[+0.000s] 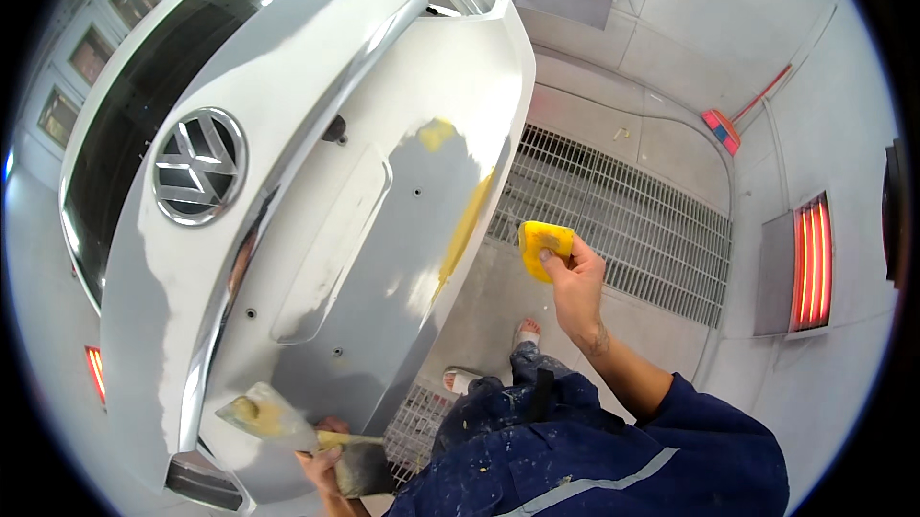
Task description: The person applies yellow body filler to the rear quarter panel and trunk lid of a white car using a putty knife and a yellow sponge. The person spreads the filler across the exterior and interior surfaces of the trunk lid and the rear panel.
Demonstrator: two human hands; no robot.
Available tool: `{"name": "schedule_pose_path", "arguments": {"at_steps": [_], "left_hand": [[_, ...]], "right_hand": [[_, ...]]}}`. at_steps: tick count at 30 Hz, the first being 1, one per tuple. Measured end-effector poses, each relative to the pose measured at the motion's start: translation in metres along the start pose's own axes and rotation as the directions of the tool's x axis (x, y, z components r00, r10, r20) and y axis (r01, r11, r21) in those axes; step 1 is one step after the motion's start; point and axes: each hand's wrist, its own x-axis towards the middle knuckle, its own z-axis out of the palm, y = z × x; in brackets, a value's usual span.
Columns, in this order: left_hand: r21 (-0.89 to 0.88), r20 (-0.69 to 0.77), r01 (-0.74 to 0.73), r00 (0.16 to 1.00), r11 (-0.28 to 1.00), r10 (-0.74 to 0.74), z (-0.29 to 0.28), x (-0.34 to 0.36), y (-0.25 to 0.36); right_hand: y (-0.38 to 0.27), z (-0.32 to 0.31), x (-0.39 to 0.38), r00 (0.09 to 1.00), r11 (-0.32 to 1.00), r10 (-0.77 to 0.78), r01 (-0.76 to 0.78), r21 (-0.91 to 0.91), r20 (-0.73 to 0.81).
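My right hand [578,295] is closed, thumb and fingers pinching a yellow plastic spreader [539,266] with a smudged face, held apart from the car. At the lower left, my left hand [324,464] grips a pale mixing board [278,424] carrying a lump of yellowish filler [246,411]. Beside the same hand are a narrow yellow strip [347,439] and a dark grey flat piece [364,471]; how these are held is unclear. The white car tailgate [460,67] has grey primed areas, a long yellow filler streak [467,229] along its edge and a smaller yellow patch [436,135].
A chrome trim strip [278,182] and round badge [199,166] cross the tailgate. Metal floor grating [623,220] lies right of the car. A glowing red heater panel [812,263] is at the right wall, and a red broom [724,131] leans farther back.
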Motion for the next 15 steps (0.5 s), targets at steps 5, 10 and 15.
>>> {"name": "schedule_pose_path", "arguments": {"at_steps": [5, 10, 15], "left_hand": [[0.323, -0.042, 0.111, 0.994, 0.940, -0.103, 0.021, -0.012, 0.010], [0.452, 0.008, 0.147, 0.986, 0.880, -0.168, 0.018, -0.008, -0.013], [0.335, 0.197, -0.025, 0.979, 0.942, -0.044, 0.027, -0.001, -0.014]], "right_hand": [[-0.030, 0.026, -0.007, 0.962, 0.955, -0.264, 0.271, -0.118, 0.068], [-0.052, 0.072, -0.051, 0.445, 0.453, -0.793, 0.888, -0.086, 0.415], [-0.060, 0.112, -0.090, 0.022, 0.139, -0.839, 0.975, 0.175, 0.544]]}}
